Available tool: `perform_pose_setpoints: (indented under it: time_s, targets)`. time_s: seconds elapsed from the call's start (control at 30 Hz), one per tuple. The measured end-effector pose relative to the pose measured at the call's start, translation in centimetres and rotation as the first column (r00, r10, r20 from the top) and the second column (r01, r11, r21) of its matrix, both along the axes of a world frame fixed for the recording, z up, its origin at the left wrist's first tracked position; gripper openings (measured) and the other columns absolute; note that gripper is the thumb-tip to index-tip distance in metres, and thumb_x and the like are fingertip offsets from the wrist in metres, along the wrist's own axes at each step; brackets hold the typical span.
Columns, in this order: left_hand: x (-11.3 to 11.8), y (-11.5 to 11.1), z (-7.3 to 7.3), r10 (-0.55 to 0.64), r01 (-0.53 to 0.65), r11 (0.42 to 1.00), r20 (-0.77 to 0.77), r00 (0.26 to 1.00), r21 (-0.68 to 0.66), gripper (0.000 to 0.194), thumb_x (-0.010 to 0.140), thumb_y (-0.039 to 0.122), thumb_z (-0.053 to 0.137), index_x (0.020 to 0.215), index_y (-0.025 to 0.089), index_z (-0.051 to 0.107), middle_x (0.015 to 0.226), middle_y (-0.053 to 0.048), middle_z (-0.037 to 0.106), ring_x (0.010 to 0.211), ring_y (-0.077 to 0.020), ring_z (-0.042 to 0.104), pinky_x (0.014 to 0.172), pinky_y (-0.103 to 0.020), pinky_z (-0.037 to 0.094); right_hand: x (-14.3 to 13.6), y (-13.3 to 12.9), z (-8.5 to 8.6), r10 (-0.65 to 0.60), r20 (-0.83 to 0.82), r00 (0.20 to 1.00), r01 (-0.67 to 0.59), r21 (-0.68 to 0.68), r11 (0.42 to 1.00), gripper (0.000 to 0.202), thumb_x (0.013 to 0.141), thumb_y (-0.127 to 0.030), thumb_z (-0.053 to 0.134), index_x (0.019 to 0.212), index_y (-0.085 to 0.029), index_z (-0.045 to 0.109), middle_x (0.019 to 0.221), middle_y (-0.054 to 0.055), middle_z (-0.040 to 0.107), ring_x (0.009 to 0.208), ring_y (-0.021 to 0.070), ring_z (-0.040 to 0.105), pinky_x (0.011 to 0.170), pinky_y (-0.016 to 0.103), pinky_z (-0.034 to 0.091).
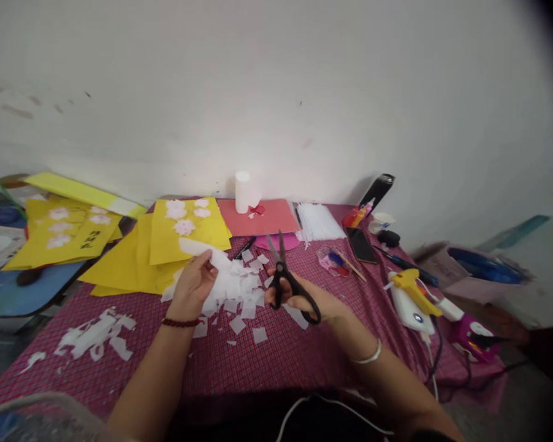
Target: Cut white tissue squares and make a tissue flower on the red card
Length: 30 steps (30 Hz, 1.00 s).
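Note:
Between its thumb and fingers my left hand (196, 276) pinches a strip of white paper (192, 247), which points up and to the left over the yellow sheets. My right hand (299, 293) has its fingers in the handles of black scissors (282, 269). The scissor blades are slightly apart and point away from me, clear of the paper strip. Under and between my hands lies a heap of small white paper squares (239, 282), with a few loose ones nearer to me. White paper scraps (96, 334) form another pile at the left.
Yellow sheets (191, 224) with pale pink paper flowers lie behind my left hand. A white roll (242, 191) stands on red card (276, 218). To the right are white sticks (320, 221), a phone (360, 244), a black flask (378, 190) and a yellow glue gun (415, 290) with cables.

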<state>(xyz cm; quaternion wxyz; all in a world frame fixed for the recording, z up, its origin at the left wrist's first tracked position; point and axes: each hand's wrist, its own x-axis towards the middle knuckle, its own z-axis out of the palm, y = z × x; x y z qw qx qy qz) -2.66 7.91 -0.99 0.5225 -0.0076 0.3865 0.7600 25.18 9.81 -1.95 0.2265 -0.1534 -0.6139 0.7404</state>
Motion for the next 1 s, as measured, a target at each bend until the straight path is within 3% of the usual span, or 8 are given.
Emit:
perform_pose_setpoints:
  time_s: [0.1, 0.2, 0.37, 0.53, 0.63, 0.77, 0.87, 1.0]
  targets:
    - [-0.3, 0.0, 0.1, 0.009, -0.009, 1.0, -0.001, 1.0, -0.011, 0.026, 0.073, -0.003, 0.069, 0.071, 0.018, 0.053, 0.052, 0.011, 0.057, 0.04, -0.0039, 0.053, 0.037, -0.014, 0.036, -1.1, -1.4, -0.7, 0.108, 0.026, 0.994, -0.106, -0.07, 0.992, 0.06, 0.082, -0.05, 0.074, 0.126, -0.016, 0.05, 0.091, 0.005, 0.063, 0.077, 0.0141, 0.061, 0.073, 0.029, 0.049]
    - [-0.5, 0.1, 0.1, 0.004, -0.003, 1.0, 0.007, 1.0, -0.022, 0.025, 0.075, -0.002, 0.068, 0.072, 0.018, 0.053, 0.053, 0.01, 0.058, 0.041, -0.0043, 0.054, 0.037, -0.013, 0.035, -1.4, -1.9, -1.4, 0.104, 0.05, 0.993, -0.098, -0.101, 0.99, 0.057, 0.082, -0.059, 0.071, 0.115, -0.014, 0.057, 0.083, 0.002, 0.06, 0.064, 0.0101, 0.055, 0.06, 0.025, 0.045]
    - [-0.3, 0.0, 0.3, -0.035, 0.036, 0.999, 0.033, 0.999, -0.03, 0.021, 0.087, 0.002, 0.058, 0.073, 0.017, 0.055, 0.052, 0.007, 0.061, 0.037, -0.0046, 0.051, 0.038, -0.015, 0.039, -1.3, -1.7, -2.4, 0.122, 0.019, 0.992, -0.114, -0.242, 0.963, 0.055, 0.084, -0.054, 0.073, 0.121, -0.015, 0.058, 0.083, 0.002, 0.06, 0.064, 0.0093, 0.056, 0.057, 0.021, 0.045]
    - [0.3, -0.3, 1.1, -0.011, 0.012, 1.0, 0.072, 0.997, -0.016, 0.024, 0.09, 0.001, 0.053, 0.072, 0.016, 0.057, 0.053, 0.006, 0.063, 0.037, -0.0048, 0.052, 0.038, -0.015, 0.04, -1.5, -1.5, -2.9, 0.145, -0.002, 0.989, -0.14, -0.251, 0.958, 0.054, 0.083, -0.053, 0.074, 0.117, -0.014, 0.057, 0.081, 0.001, 0.061, 0.063, 0.0087, 0.057, 0.055, 0.019, 0.045]
    - [0.5, -0.4, 1.1, -0.04, 0.039, 0.999, 0.055, 0.998, 0.015, 0.021, 0.087, 0.001, 0.057, 0.073, 0.016, 0.06, 0.057, 0.005, 0.066, 0.042, -0.0069, 0.058, 0.041, -0.016, 0.043, -1.6, -1.5, -3.0, 0.141, -0.021, 0.99, -0.142, -0.268, 0.953, 0.051, 0.084, -0.052, 0.074, 0.113, -0.014, 0.057, 0.082, 0.001, 0.061, 0.063, 0.0081, 0.058, 0.055, 0.019, 0.046]
    - [0.9, -0.5, 0.4, -0.107, 0.113, 0.985, -0.051, 0.993, 0.134, 0.018, 0.075, -0.001, 0.068, 0.077, 0.016, 0.064, 0.07, 0.003, 0.073, 0.062, -0.0105, 0.069, 0.06, -0.019, 0.056, -1.6, -1.5, -2.9, 0.123, -0.054, 0.991, -0.133, -0.298, 0.945, 0.058, 0.082, -0.054, 0.075, 0.119, -0.012, 0.056, 0.082, 0.001, 0.061, 0.063, 0.0087, 0.059, 0.053, 0.019, 0.046]
    - [1.2, -0.7, -0.1, -0.167, 0.199, 0.954, -0.153, 0.974, 0.224, 0.027, 0.064, 0.001, 0.078, 0.08, 0.019, 0.068, 0.077, 0.003, 0.075, 0.069, -0.0111, 0.07, 0.068, -0.021, 0.058, -1.4, -1.5, -2.9, 0.091, -0.071, 0.993, -0.107, -0.293, 0.95, 0.06, 0.082, -0.055, 0.074, 0.119, -0.011, 0.057, 0.082, 0.002, 0.063, 0.062, 0.0093, 0.059, 0.053, 0.02, 0.046]
    - [1.7, -1.0, -0.3, -0.255, 0.318, 0.92, -0.267, 0.929, 0.229, 0.039, 0.055, 0.004, 0.085, 0.087, 0.021, 0.072, 0.082, 0.001, 0.076, 0.073, -0.0116, 0.069, 0.073, -0.023, 0.057, -1.2, -1.5, -3.0, 0.084, -0.1, 0.991, -0.113, -0.328, 0.938, 0.058, 0.084, -0.053, 0.073, 0.119, -0.01, 0.058, 0.081, 0.002, 0.064, 0.061, 0.0092, 0.06, 0.055, 0.021, 0.046]
